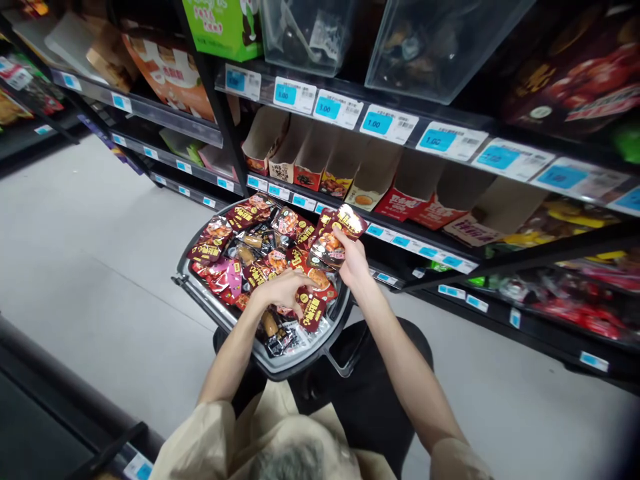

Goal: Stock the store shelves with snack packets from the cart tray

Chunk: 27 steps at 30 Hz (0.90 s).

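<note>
Basket [295,362] sits close in front of the body, at the near side of the shelf rack [206,83], probably so both hands reach in easily; knees or floor under it, can't tell, the arms and basket block the view. Right hand [354,259] is closed on a few dark red packets [327,248], thumb on the front face, held up over the basket's right edge; fronts face up, likely keeps them bunched and readable. Left hand [283,290] is half open, fingers spread and curved, resting on the heaped packets [261,272] in the basket, thumb by a red packet [313,312]; seems placed to part the pile. Mixed packets lie loose, overlapping. Far side: open-top cardboard boxes [361,199] in a row, fronts cut low, presumably for easy access, price tags [339,108] above.
</note>
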Motion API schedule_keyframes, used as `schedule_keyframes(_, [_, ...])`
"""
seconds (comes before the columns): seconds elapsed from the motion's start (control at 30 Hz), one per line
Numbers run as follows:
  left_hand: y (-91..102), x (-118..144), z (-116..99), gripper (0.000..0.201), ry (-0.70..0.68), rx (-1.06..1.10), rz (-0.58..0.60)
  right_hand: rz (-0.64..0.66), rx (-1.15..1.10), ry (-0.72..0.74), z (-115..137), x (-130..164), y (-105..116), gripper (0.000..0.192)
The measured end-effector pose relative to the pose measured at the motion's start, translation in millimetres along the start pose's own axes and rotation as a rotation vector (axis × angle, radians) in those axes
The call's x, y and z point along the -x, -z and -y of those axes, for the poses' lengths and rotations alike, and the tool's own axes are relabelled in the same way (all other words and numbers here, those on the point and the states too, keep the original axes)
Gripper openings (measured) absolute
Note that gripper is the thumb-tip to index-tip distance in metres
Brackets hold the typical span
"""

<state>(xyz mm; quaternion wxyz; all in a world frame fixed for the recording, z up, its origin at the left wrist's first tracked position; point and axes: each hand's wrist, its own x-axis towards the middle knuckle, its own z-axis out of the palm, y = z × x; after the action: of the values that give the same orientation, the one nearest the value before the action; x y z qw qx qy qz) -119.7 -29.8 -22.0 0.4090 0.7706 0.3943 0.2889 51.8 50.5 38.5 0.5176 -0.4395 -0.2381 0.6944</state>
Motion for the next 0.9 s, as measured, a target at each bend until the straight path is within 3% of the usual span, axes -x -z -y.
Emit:
schedule_keyframes(0.17, [19.1, 6.6, -15.2, 0.042, 0.031, 0.18, 0.049, -0.009, -0.06, -0.097, 7.3, -0.8, 1.6, 0.029])
schedule_keyframes(0.27, [28.6, 12.5, -20.0, 0.03, 0.119, 0.436, -0.042, 0.089, -0.058, -0.168, 9.9, 2.3, 0.7, 0.03])
schedule_keyframes(0.33, [29.0, 12.7, -17.5, 0.027, 0.21, 0.609, -0.245, 0.13, -0.042, -0.162, 9.9, 4.4, 0.4, 0.031])
schedule_keyframes(0.47, [21.5, 2.7, -6.6, 0.035, 0.307, 0.818, -0.81, 0.113, -0.031, -0.136, 8.4, 5.8, 1.4, 0.029])
schedule_keyframes(0.53, [18.7, -3.0, -2.7, 0.038, 0.321, 0.855, -0.947, 0.104, -0.048, -0.136, 8.3, 6.2, 1.2, 0.027])
schedule_keyframes(0.9, [18.3, -6.2, 1.6, 0.044, 0.322, 0.984, -1.037, 0.103, -0.07, -0.138, 8.9, 12.7, -5.4, 0.026])
